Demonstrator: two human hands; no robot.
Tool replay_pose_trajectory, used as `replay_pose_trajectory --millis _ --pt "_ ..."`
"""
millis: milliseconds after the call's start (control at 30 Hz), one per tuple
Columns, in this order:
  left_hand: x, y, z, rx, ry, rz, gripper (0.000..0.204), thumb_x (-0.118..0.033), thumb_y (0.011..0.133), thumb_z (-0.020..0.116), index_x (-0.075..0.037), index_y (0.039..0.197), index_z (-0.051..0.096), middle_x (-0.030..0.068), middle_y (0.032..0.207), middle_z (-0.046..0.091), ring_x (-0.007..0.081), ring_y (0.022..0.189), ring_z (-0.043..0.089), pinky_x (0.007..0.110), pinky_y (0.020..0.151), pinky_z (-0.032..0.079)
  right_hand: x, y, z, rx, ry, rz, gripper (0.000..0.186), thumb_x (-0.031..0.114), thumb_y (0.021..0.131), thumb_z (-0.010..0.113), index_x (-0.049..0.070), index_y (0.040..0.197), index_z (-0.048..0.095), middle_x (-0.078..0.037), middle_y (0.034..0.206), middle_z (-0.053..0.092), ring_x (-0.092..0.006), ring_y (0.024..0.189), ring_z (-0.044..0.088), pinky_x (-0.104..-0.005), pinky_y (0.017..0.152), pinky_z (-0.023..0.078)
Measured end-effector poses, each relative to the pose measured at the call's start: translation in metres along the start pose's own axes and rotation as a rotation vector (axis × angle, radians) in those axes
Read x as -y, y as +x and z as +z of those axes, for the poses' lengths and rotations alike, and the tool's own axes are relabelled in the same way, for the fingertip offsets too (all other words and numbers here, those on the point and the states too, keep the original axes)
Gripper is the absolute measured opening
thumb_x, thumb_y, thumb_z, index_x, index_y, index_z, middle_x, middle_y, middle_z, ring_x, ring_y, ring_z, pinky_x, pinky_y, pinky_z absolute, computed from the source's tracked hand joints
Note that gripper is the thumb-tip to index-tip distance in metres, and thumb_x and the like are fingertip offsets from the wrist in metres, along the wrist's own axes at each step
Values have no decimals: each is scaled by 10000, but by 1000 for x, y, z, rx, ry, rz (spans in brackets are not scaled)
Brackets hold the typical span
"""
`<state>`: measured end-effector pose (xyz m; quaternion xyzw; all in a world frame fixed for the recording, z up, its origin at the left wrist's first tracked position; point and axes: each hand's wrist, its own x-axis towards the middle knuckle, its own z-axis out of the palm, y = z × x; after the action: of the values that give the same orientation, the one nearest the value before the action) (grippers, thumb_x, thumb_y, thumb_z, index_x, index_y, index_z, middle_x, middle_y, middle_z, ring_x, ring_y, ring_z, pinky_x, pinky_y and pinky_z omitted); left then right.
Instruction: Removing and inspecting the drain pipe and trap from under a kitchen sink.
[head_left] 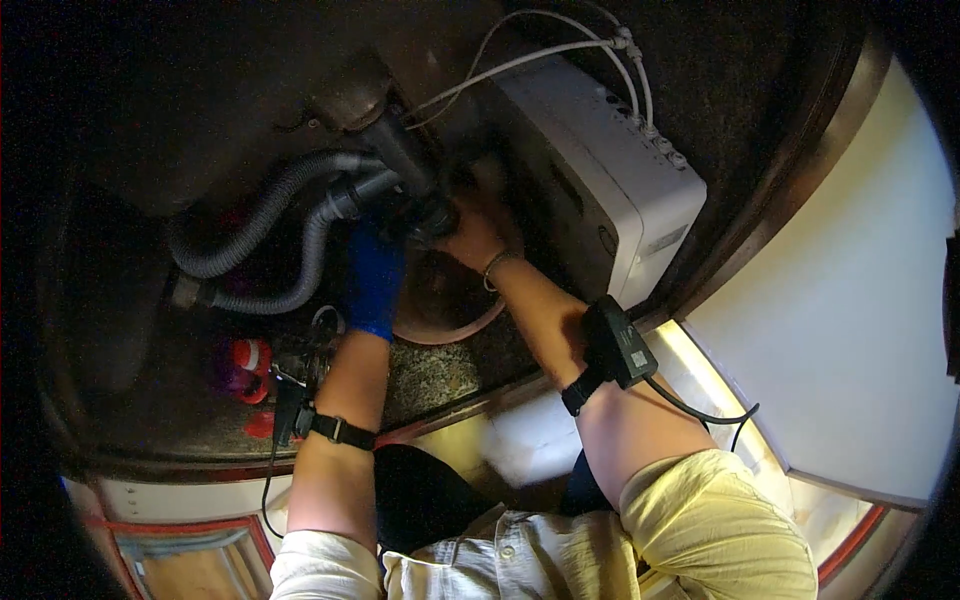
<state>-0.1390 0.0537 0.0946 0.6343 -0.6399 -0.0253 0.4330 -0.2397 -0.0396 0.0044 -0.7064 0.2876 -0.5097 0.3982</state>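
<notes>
Under a dark cabinet top, a black drain pipe (398,152) runs down to a fitting (430,212). My left hand (375,260), in a blue glove, reaches to the fitting's left side; its fingertips are lost in shadow. My right hand (470,228), bare, is closed round the fitting from the right. Two grey corrugated hoses (240,257) join the pipework from the left, one through a connector (345,200). A round reddish basin (452,328) sits beneath both hands; what it holds is too dark to make out.
A white boxy unit (655,215) with white tubes (635,80) stands right of my right arm. Red and purple items (250,365) lie left of my left forearm. The cabinet's front edge (520,390) crosses below my arms, and a white panel (850,300) is at the right.
</notes>
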Motion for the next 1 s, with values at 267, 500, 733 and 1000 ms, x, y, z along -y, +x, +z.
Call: replay_pose_trajectory --millis 267,500,733,1000 --pt "-14 -20 8 -57 -46 -134 342 -191 778 619 -7 1056 542 152 1070 556 288 997 520 360 841 398 60 11 -17 50 -86 204 505 362 618 699 85 1020 573 -144 1008 596 -296 947 562 -360 815 437" --pt "-12 5 28 25 -260 -22 328 -176 793 604 -1 1062 539 121 1072 559 233 991 519 340 851 394 32 20 -7 -105 -53 178 502 415 660 639 70 1020 575 -183 960 601 -306 916 577 -360 794 448" --pt "-8 0 14 -12 -374 -119 315 -143 794 600 -5 1070 539 102 1077 556 206 1003 511 326 871 387 87 16 -27 125 -174 298 599 455 663 615 34 1080 527 -215 948 594 -298 908 583 -362 789 453" --pt "-4 6 20 114 -416 -139 312 -120 789 598 -17 1077 536 89 1064 554 199 983 512 317 857 401 73 7 -45 123 -267 89 645 457 581 678 98 1097 530 -171 990 592 -313 921 569 -382 805 448"
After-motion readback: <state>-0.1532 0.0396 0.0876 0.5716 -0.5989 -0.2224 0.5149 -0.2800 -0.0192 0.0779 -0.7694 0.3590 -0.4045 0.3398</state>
